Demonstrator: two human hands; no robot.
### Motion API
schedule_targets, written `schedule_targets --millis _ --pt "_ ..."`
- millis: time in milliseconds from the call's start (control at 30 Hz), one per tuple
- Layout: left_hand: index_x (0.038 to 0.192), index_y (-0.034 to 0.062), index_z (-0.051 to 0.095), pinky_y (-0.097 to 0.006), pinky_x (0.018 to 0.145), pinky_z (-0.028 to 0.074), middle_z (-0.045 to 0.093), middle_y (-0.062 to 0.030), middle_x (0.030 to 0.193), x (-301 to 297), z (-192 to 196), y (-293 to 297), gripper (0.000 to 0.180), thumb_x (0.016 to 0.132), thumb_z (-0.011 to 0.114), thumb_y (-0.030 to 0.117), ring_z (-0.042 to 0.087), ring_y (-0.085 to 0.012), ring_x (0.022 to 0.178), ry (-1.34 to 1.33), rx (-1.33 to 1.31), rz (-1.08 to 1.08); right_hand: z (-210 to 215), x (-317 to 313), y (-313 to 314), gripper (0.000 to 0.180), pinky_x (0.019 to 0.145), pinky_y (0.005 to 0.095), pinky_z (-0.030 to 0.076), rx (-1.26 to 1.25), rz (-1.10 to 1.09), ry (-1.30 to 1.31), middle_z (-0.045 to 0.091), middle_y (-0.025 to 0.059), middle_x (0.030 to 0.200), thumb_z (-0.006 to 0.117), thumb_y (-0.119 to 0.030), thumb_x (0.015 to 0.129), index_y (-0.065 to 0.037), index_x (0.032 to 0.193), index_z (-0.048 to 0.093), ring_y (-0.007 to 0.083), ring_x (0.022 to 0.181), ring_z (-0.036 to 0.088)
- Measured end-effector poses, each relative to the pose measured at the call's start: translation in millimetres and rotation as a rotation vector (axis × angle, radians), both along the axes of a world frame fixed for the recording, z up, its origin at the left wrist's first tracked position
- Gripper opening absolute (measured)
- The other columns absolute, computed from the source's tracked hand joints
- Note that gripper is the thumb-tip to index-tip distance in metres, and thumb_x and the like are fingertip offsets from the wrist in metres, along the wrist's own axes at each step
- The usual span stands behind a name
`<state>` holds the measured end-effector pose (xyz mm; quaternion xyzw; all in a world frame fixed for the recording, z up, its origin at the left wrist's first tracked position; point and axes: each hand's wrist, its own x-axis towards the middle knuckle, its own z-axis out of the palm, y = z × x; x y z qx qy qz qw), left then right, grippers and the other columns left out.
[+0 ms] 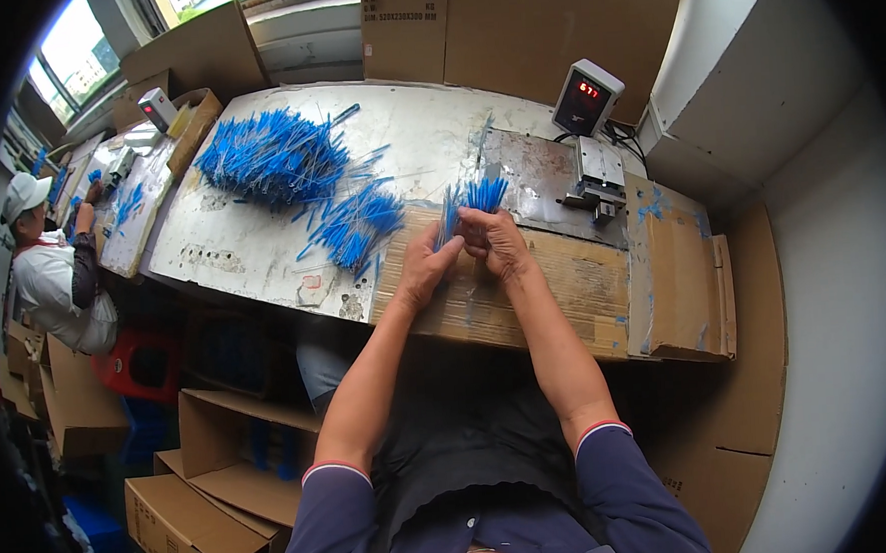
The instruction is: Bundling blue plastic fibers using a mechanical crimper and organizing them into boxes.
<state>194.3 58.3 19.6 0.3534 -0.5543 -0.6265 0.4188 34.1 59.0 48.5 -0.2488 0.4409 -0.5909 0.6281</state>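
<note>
Both hands meet above the cardboard-covered front part of the workbench. My right hand (501, 243) is closed round a bundle of thin sticks with blue ends (486, 193), which point upward and away from me. My left hand (428, 265) closes on a second, paler bunch of the same thin sticks (449, 216), right beside the first. The fingertips of the two hands nearly touch. To the left lies a large heap of these blue-ended sticks (275, 160), with a smaller loose pile (358, 224) nearer to my left hand.
On the right, a small metal fixture (596, 178) stands on a metal plate (528, 177), below a box with a red digital display (588, 97). An open cardboard box (678, 274) adjoins the bench's right end. At far left, a person in a white cap (52, 267) works at another bench.
</note>
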Motion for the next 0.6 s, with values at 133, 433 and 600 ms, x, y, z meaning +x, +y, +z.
schedule_targets --millis 133,433,600 --pt "0.112 0.0037 0.067 -0.023 0.059 0.041 0.059 0.0042 0.078 -2 -1 -1 0.025 0.097 0.068 0.023 0.05 -0.0042 0.067 -0.036 -0.038 0.005 -5 -10 -7 0.012 0.038 0.023 0.024 -0.021 -0.099 -0.032 0.057 -0.0026 0.065 0.077 -0.011 0.087 -0.009 0.083 0.066 0.0045 0.043 0.038" --pt "0.109 0.0039 0.066 -0.023 0.059 0.041 0.057 0.0045 0.078 -1 -4 -3 0.022 0.097 0.068 0.023 0.05 -0.0044 0.067 0.031 0.053 0.001 16 -36 -16 0.02 0.046 0.0246 0.043 -0.296 -0.66 0.116 0.069 0.009 0.078 0.065 -0.017 0.101 -0.003 0.087 0.063 0.0132 0.056 0.057" --pt "0.108 0.0051 0.066 -0.022 0.058 0.039 0.055 0.0051 0.076 -3 -1 -2 0.02 0.099 0.067 0.023 0.049 -0.0033 0.065 0.047 0.067 0.022 14 -42 0 0.02 0.054 0.0277 0.051 -0.381 -0.592 0.14 0.068 0.0072 0.083 0.057 -0.017 0.105 -0.004 0.091 0.061 0.0137 0.059 0.06"
